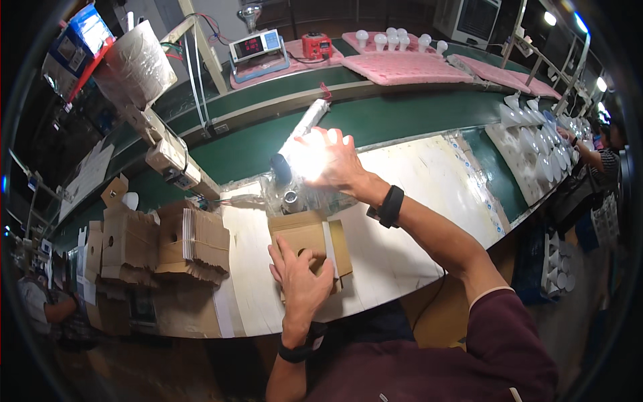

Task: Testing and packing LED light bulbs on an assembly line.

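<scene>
My right hand (339, 163) is closed around a brightly lit light bulb (312, 158), whose glare hides its outline and part of the fingers. The bulb is beside a dark round fitting (281, 169) near the end of a wrapped white tube (309, 122). Just below, a small metal-rimmed socket (290, 197) sits on the plastic-covered bench. Nearer to me, my left hand (303, 276) grips an opened brown cardboard box (309, 231), its fingers bent over the cardboard. A round hole shows in the box beside the fingertips.
Bundled flat cardboard boxes (194, 241) stand at left on the white bench (402, 201). Behind runs a green conveyor belt (388, 114). Beyond it are a meter (256, 47), a red device (316, 46) and white bulbs (392, 39) on pink foam. Lamps (536, 144) crowd the right, near another person's arm (588, 155).
</scene>
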### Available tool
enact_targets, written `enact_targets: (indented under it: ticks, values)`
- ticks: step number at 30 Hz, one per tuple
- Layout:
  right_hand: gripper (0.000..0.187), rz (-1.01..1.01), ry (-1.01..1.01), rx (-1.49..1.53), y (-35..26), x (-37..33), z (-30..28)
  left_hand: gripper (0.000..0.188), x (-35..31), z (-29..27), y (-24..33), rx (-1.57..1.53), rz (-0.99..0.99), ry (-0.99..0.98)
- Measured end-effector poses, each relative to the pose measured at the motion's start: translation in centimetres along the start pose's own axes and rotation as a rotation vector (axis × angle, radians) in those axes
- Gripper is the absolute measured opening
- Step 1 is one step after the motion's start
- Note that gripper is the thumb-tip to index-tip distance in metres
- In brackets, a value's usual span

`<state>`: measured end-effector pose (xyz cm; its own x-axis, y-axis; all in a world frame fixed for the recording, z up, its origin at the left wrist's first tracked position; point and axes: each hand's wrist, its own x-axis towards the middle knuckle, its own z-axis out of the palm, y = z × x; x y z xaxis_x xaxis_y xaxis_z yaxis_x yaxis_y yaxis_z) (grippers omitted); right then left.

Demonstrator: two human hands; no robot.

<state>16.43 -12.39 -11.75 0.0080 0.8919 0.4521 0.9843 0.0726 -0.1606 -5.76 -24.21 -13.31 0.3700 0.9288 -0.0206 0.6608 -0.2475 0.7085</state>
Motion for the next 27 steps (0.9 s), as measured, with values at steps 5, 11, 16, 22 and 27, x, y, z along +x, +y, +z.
enact_targets:
  ticks: [5, 11, 16, 22, 27]
  values:
    - [0.084, 0.030, -0.049, -0.019, -0.3, 0.3, -0.4, 0.023, -1.2, -0.7, 0.6, 0.061, 0.070, 0.022]
    - [0.084, 0.038, 0.024, -0.003, 0.2, -0.2, 1.0, 0.016, -1.8, -5.0, -0.4, -0.352, 0.123, 0.385]
    - [0.088, 0.195, -0.144, 0.147, 0.4, -0.1, -2.2, 0.021, 0.4, -9.6, -0.7, -0.785, 0.020, 0.477]
    - [0.104, 0.447, -0.093, 1.504, -1.7, -3.9, -8.2, 0.020, 4.8, -9.7, 1.7, -1.177, 0.119, 0.226]
    - [0.062, 0.707, -0.034, 1.863, -2.6, -5.8, -8.5, 0.021, 6.6, -8.6, 4.1, -1.065, 0.239, -0.038]
